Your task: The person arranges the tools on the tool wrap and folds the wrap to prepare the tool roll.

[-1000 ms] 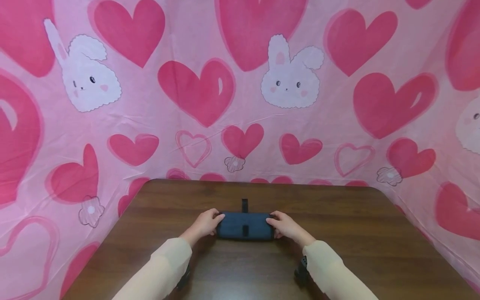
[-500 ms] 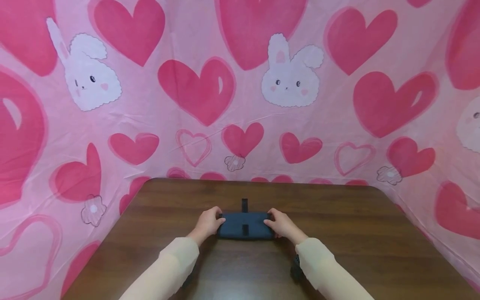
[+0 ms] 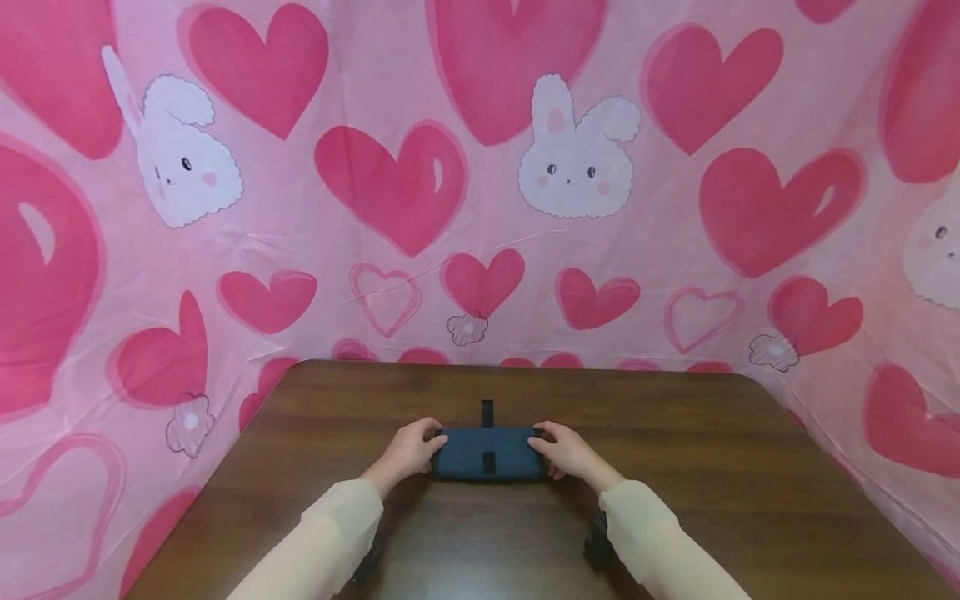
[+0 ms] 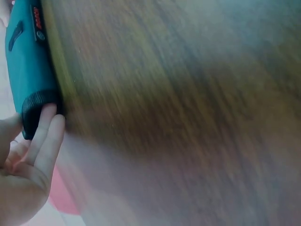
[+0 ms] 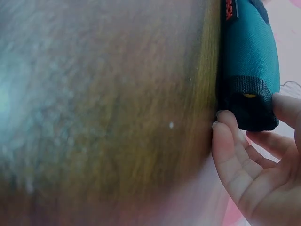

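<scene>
A folded blue-teal fabric tool roll (image 3: 468, 454) with black-bound ends lies across the middle of the wooden table. Its black strap (image 3: 487, 413) stretches out flat behind it, and a small black patch (image 3: 489, 462) sits on its front. My left hand (image 3: 407, 450) holds the left end, thumb on top; in the left wrist view two fingertips (image 4: 57, 123) touch the open end's lower edge. My right hand (image 3: 567, 452) grips the right end likewise. The right wrist view shows a bit of yellow (image 5: 249, 95) inside that end. A red-lettered label (image 4: 37, 21) is on the side.
The brown wooden table (image 3: 675, 467) reaches back to a pink cloth backdrop (image 3: 525, 242) with hearts and rabbits, which also hangs at both sides. Dark wrist devices (image 3: 598, 543) sit under the sleeves.
Both hands stay at the ends of the tool roll, with only small shifts of grip. The forearms drew slightly inward, then partly back out. The roll lies in nearly the same place.
</scene>
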Demonstrator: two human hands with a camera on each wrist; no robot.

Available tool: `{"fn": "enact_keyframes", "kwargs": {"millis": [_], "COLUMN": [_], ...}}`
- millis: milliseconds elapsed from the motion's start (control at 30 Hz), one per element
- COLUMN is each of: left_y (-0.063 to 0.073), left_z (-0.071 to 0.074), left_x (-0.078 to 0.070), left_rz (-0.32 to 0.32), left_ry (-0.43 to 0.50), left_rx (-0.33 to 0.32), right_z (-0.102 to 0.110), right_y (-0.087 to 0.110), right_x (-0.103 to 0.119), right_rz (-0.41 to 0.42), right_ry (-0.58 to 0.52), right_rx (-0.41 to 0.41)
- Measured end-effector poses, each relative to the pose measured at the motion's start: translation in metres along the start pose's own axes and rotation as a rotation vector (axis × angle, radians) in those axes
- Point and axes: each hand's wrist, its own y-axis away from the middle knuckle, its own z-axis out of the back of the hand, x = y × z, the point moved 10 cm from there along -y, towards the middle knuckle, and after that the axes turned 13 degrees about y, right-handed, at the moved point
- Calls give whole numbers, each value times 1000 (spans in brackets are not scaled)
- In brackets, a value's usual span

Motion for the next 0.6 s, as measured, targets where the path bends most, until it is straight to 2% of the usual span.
{"fn": "enact_keyframes", "kwargs": {"millis": [233,600], "left_y": [3,8], "left_z": [0,3], "left_x": [1,-2], "left_rz": [47,54], "left_ry": [37,63], "left_rx": [21,27], "right_z": [2,10], "right_y": [3,4], "right_x": [0,-3], "right_rz": [-4,-37], "right_ry": [-25,-30], "right_rx": [25,10]}}
